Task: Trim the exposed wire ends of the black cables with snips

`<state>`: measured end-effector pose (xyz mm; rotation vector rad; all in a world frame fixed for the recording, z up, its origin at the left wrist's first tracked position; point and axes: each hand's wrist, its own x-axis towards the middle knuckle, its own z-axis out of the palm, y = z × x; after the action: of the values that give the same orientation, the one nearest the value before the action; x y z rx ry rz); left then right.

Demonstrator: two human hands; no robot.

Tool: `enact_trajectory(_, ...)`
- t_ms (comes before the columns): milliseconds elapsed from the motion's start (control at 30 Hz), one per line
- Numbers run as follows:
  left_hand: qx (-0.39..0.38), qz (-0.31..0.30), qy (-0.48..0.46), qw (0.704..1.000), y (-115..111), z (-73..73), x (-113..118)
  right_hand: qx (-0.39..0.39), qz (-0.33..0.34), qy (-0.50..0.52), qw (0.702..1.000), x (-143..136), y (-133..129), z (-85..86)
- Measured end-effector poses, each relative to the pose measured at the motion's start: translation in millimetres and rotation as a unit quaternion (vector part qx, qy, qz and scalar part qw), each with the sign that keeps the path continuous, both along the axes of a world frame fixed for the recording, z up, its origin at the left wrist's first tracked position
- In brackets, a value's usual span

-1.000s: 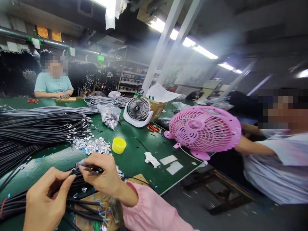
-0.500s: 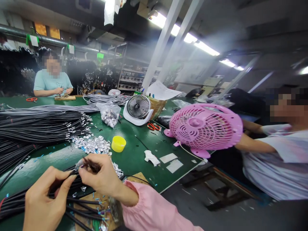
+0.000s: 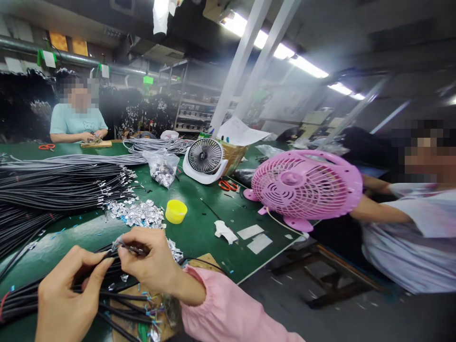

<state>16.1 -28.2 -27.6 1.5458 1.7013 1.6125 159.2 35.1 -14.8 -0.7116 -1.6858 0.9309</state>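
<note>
Thumb and forefinger of my left hand (image 3: 67, 294) pinch a black cable (image 3: 108, 256) just behind its end. My right hand (image 3: 151, 259), in a pink sleeve, is closed at the greyish stripped end (image 3: 117, 243) of that cable, close beside the left fingertips. Something dark and narrow (image 3: 138, 249) shows inside the right hand; its kind cannot be made out. Beneath both hands lies a bundle of black cables (image 3: 21, 304), with coloured wires showing at their ends over a wooden board (image 3: 121, 311).
Foil scraps (image 3: 142, 213) and a yellow ring-shaped item (image 3: 175, 211) lie beyond my hands. More black cables (image 3: 53, 190) cover the left side. A white fan (image 3: 204, 161), orange-handled scissors (image 3: 228, 185) and a pink fan (image 3: 302, 185) stand farther off. Co-workers sit opposite and at right.
The dark thing in my right hand has shifted slightly and looks less blurred. My left hand keeps its pinch on the cable. The view has moved a little.
</note>
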Motion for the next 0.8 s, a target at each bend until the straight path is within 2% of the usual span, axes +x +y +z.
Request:
enact_trajectory(100,0.001,-0.019,0.012,1.000,3,-4.4,-4,-0.131,0.034,0.014,0.991,1,3,4.7)
enact_trajectory(200,0.005,-0.075,0.035,0.997,11,-8.4,-12,-0.286,0.071,0.017,0.955,3,9,5.8)
enact_trajectory(267,0.004,-0.105,0.054,0.993,16,-7.6,-18,-0.352,0.114,0.010,0.929,4,12,4.0)
enact_trajectory(333,-0.016,-0.131,0.076,0.988,18,-3.8,-21,-0.374,0.147,0.001,0.916,4,13,3.6)
enact_trajectory(433,-0.046,-0.149,0.082,0.984,16,2.4,-21,-0.320,0.091,-0.003,0.943,2,7,9.0)
enact_trajectory(567,-0.022,-0.073,0.029,0.997,11,1.0,-14,-0.215,0.049,0.018,0.975,2,-1,10.9)
enact_trajectory(633,-0.014,-0.065,0.025,0.998,11,-3.4,-13,-0.151,0.047,0.019,0.987,4,0,2.1)
enact_trajectory(733,0.007,-0.085,0.045,0.995,14,-9.2,-16,-0.040,0.045,0.004,0.998,7,5,-17.0)
enact_trajectory(800,0.018,-0.098,0.058,0.993,16,-9.3,-18,-0.003,0.054,-0.012,0.998,7,8,-24.9)
